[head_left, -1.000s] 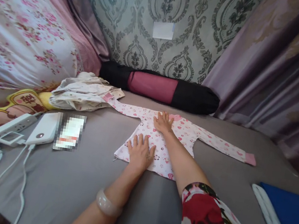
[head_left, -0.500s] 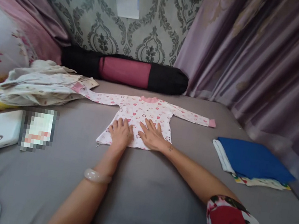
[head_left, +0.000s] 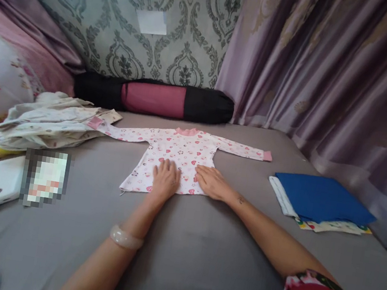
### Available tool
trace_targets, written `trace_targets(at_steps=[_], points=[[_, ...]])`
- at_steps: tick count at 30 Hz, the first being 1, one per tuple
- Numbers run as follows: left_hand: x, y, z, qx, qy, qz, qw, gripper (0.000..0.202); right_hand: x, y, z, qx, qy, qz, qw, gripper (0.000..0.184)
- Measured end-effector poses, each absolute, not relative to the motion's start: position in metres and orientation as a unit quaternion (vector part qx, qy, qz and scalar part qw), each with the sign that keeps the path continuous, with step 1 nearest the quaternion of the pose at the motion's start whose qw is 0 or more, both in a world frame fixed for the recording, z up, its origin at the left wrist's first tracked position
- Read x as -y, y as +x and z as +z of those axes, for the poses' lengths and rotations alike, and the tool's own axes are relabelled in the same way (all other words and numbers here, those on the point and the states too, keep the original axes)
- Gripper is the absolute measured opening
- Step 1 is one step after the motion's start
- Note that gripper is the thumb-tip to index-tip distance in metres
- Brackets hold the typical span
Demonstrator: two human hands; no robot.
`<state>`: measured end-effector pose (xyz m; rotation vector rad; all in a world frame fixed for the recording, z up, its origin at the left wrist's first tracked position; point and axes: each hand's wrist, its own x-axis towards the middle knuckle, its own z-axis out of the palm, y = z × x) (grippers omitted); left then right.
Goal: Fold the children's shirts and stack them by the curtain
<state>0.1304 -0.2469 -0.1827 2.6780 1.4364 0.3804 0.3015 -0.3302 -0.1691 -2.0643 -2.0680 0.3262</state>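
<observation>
A small long-sleeved shirt (head_left: pixel 183 151), white with pink hearts and flowers, lies spread on the grey sheet (head_left: pixel 83 235). Its pink collar points away from me and both sleeves stretch out sideways, with pink cuffs at their ends. My left hand (head_left: pixel 166 179) rests flat on the lower middle of the shirt, palm down. On the lower right part lies my right hand (head_left: pixel 212 183), fingers extended toward the left and overlapping the right hem. Neither hand grips the cloth. The left cuff touches a rumpled pale cloth.
Folded clothes with a blue piece (head_left: pixel 322 199) on top lie at the right. At the left are the rumpled cloth (head_left: pixel 50 122), a white power bank (head_left: pixel 0 183) with cables and a blurred-out object (head_left: pixel 46 179). A black and maroon roll bag (head_left: pixel 153 98) lies along the wall.
My right hand has slid right across the shirt toward its side edge. My left hand has shifted slightly right over the cloth. The camera view has tilted and turned a little.
</observation>
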Motion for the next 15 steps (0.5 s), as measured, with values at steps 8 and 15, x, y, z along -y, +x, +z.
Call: trace_targets(at_steps=[8,15], points=[[0.293,0.182,-0.187,-0.241,0.96,0.092,0.114,0.049,0.302,0.354,-0.173,0.647,-0.749,0.083,0.118,0.049],[0.301,0.183,-0.182,-0.164,0.959,0.17,0.158,0.053,0.285,0.392,-0.178,0.647,-0.757,0.046,0.078,0.06]])
